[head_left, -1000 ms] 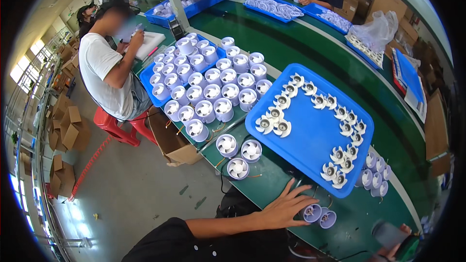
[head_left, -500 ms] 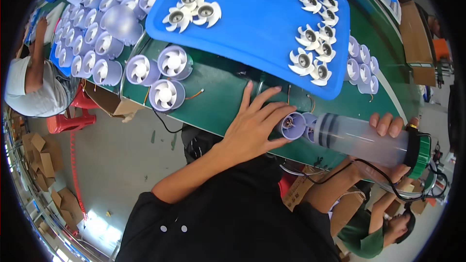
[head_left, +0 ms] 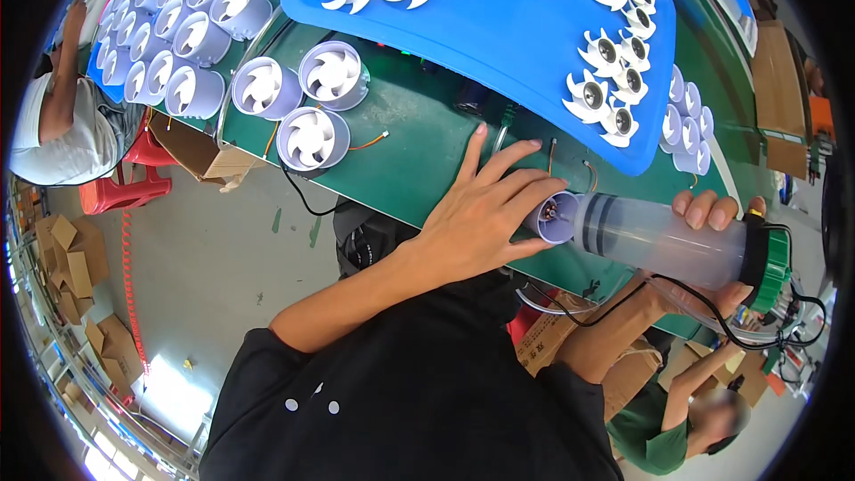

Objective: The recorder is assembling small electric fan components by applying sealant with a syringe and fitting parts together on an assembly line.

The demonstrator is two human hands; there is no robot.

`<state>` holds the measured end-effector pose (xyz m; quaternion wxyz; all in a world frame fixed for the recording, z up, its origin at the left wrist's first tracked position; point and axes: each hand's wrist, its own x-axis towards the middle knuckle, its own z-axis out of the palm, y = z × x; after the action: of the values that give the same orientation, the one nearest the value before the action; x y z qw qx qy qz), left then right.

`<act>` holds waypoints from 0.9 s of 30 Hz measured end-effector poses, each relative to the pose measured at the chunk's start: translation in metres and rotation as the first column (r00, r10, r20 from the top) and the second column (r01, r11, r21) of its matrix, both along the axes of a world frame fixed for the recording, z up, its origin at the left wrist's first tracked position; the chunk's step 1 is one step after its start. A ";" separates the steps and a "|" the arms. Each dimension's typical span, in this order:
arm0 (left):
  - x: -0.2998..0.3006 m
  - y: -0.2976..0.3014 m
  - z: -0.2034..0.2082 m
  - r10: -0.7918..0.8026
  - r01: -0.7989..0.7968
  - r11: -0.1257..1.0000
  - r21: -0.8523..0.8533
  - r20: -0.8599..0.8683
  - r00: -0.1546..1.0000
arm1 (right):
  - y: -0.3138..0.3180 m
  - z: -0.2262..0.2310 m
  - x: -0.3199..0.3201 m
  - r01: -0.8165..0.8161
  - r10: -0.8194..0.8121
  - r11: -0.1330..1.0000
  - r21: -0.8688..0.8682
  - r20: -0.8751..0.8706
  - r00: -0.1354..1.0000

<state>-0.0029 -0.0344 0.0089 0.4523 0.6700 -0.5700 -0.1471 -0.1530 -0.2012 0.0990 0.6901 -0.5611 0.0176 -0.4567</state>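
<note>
Two hands are busy at the near edge of the green surface (head_left: 401, 156). The left hand (head_left: 472, 223) has thumb and forefinger closed around a purple cup (head_left: 554, 216), which stands on the surface; its other fingers are spread toward the tray, and I cannot tell whether they touch anything. The right hand (head_left: 705, 211) has its fingers wrapped around a big clear syringe (head_left: 655, 236) with a green cap (head_left: 773, 269).

What has just changed is the syringe: one second ago it was well apart from the cup, and now its thin tip is at the open mouth. The second cup, which stood beside, is hardly visible now, probably behind the syringe. I judge that the work has passed from bringing the syringe to working inside the held cup, so a steady left grip seems important.

A little farther, three cups with fans (head_left: 312, 138) stand at left. Beyond the hands lies the blue tray (head_left: 499, 27) with loose white fans (head_left: 588, 96). Farther left are rows of cups (head_left: 203, 40), and past them a worker in white (head_left: 58, 129).
</note>
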 end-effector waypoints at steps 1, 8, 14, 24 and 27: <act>0.000 0.000 0.000 0.001 -0.001 1.000 0.003 -0.001 1.000 | 0.000 0.000 0.000 -0.002 0.002 1.000 0.001 -0.007 1.000; 0.000 0.000 0.000 -0.010 0.010 1.000 0.011 0.002 1.000 | 0.000 0.000 0.000 -0.006 0.006 1.000 -0.005 -0.026 1.000; -0.001 -0.001 0.000 -0.006 0.006 1.000 0.002 0.008 1.000 | 0.001 0.002 -0.001 -0.015 0.015 1.000 -0.011 -0.021 1.000; -0.001 -0.001 0.000 0.007 -0.007 1.000 0.014 0.009 1.000 | 0.002 0.003 0.001 -0.003 0.004 1.000 0.004 -0.054 0.999; -0.003 -0.002 -0.001 0.012 -0.012 1.000 0.016 0.018 1.000 | 0.000 0.003 0.000 -0.016 0.015 1.000 -0.014 -0.052 0.999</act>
<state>-0.0055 -0.0365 0.0077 0.4427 0.6783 -0.5687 -0.1432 -0.1531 -0.2011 0.1018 0.6889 -0.5778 0.0282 -0.4368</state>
